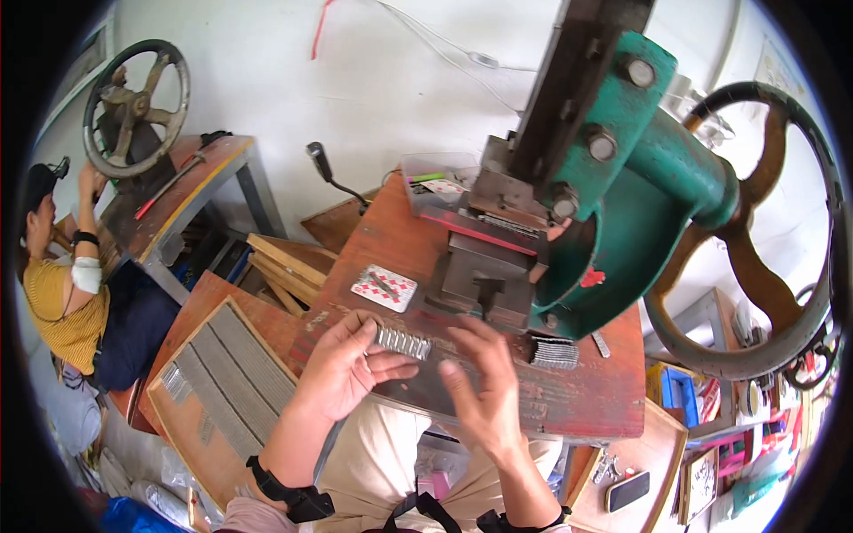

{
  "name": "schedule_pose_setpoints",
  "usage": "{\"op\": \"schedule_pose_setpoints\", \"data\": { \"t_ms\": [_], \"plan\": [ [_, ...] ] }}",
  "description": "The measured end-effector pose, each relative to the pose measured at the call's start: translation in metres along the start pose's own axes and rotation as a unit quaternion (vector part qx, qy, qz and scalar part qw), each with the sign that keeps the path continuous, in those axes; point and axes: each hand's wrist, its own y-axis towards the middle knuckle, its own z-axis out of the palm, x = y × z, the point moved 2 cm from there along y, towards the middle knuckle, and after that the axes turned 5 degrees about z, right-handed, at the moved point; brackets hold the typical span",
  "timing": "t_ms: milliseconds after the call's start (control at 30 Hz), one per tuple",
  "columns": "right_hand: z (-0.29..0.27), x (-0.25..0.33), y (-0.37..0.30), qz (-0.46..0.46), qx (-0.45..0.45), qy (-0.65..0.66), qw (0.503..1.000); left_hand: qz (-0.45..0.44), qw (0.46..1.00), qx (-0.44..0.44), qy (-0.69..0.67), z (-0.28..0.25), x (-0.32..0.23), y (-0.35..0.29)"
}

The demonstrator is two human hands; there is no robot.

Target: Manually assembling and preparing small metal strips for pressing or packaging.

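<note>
My left hand (342,364) pinches a short row of small, shiny metal pieces (404,343) above the near edge of the red-brown worktable (569,400). To its right, my right hand (484,382) has its fingers apart and holds nothing; its fingertips are slightly blurred. Just beyond both hands stands the dark metal die block (489,271) of a green hand press (640,186). A similar row of metal pieces (553,352) lies on the table by the press's foot. Left of the die, a playing card (384,288) has a dark, thin piece on it.
The press's large handwheel (755,222) rises at the right. A wooden tray (227,391) with rows of grey metal pieces lies at left. Behind the die stands a clear plastic bin (426,167). A phone (627,491) rests on a lower board. Another person (67,284) sits far left at a second handwheel press.
</note>
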Motion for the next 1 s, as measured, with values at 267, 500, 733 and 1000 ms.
{"op": "schedule_pose_setpoints", "data": {
  "t_ms": [267,500,733,1000],
  "plan": [
    [-0.022,-0.002,-0.016,-0.017,0.056,-0.059,0.997,-0.025,0.999,0.013,0.046,0.025,0.025,-0.015],
    [-0.027,0.003,-0.024,-0.045,0.042,-0.079,0.995,-0.021,0.983,-0.027,0.18,0.026,0.033,-0.017],
    [-0.029,0.001,-0.026,-0.039,0.054,-0.083,0.994,0.002,0.977,-0.035,0.211,0.032,0.043,-0.017],
    [-0.032,-0.003,-0.03,-0.108,0.023,-0.113,0.987,0.004,0.983,-0.046,0.177,0.04,0.047,-0.02]
  ]
}}
